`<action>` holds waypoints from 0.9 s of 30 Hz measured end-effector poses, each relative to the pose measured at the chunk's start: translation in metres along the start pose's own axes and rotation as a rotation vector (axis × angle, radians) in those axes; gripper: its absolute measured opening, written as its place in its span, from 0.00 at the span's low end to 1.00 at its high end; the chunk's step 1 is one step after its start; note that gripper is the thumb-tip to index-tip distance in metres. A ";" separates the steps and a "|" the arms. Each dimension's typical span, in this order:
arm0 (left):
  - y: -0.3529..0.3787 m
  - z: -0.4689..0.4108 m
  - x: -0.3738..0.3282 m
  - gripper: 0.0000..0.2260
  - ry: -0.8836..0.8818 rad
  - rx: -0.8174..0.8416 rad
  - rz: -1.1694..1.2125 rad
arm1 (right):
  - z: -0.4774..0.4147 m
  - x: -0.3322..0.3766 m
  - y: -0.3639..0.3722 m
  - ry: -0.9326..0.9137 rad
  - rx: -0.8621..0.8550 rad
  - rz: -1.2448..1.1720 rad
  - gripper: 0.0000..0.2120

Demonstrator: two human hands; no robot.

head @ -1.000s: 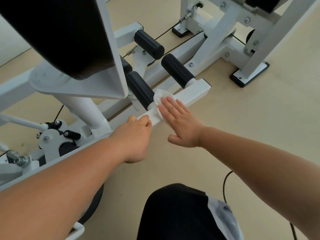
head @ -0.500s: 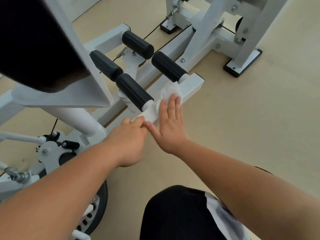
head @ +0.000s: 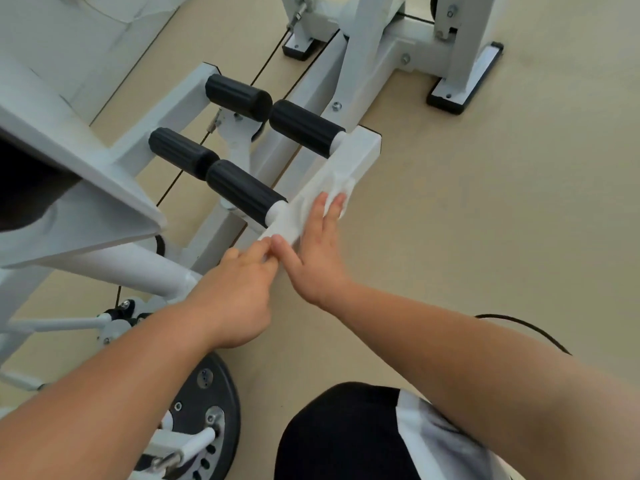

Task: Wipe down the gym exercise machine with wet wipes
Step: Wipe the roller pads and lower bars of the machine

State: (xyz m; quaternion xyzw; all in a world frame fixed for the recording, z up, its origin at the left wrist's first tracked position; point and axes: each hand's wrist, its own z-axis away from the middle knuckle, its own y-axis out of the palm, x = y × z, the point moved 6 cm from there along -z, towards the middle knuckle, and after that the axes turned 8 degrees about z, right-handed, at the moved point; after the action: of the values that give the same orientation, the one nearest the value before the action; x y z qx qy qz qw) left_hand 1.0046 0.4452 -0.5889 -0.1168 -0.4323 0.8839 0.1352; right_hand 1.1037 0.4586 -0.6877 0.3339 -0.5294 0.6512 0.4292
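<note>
Gym, seen down low beside a strength machine.
You're facing a white steel machine (head: 367, 46) with four black foam rollers (head: 242, 192) on its arms. A thin cable (head: 272, 54) runs along its base, and its black-edged feet (head: 450, 98) sit flat on a plain beige floor (head: 502, 220). You've got a dark pad (head: 24, 181) at your left edge, a black bolted plate (head: 225, 386) low on your left, and a pale wall (head: 69, 36) just behind the frame.
</note>
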 end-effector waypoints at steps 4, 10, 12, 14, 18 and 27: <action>0.002 -0.001 0.001 0.31 -0.014 -0.002 -0.017 | -0.031 -0.002 -0.017 0.080 -0.064 -0.011 0.46; 0.003 -0.002 0.002 0.30 -0.036 0.010 -0.044 | -0.084 -0.020 -0.069 0.193 -0.196 -0.112 0.44; 0.003 -0.002 0.001 0.30 -0.031 -0.002 -0.047 | -0.065 -0.012 -0.049 0.136 -0.158 -0.023 0.45; 0.002 -0.001 0.000 0.31 -0.027 -0.012 -0.041 | -0.031 -0.005 -0.020 0.004 -0.083 0.067 0.45; 0.002 0.000 0.000 0.32 -0.036 -0.004 -0.036 | -0.002 -0.014 0.001 -0.134 0.024 0.144 0.47; 0.003 0.001 0.000 0.30 -0.061 0.006 -0.040 | -0.054 -0.013 -0.042 0.028 -0.141 0.242 0.45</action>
State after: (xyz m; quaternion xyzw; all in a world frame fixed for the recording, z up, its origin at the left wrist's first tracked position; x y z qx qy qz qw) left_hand 1.0037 0.4425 -0.5908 -0.0807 -0.4357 0.8855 0.1399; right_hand 1.1490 0.5114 -0.6942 0.2275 -0.6042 0.6639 0.3773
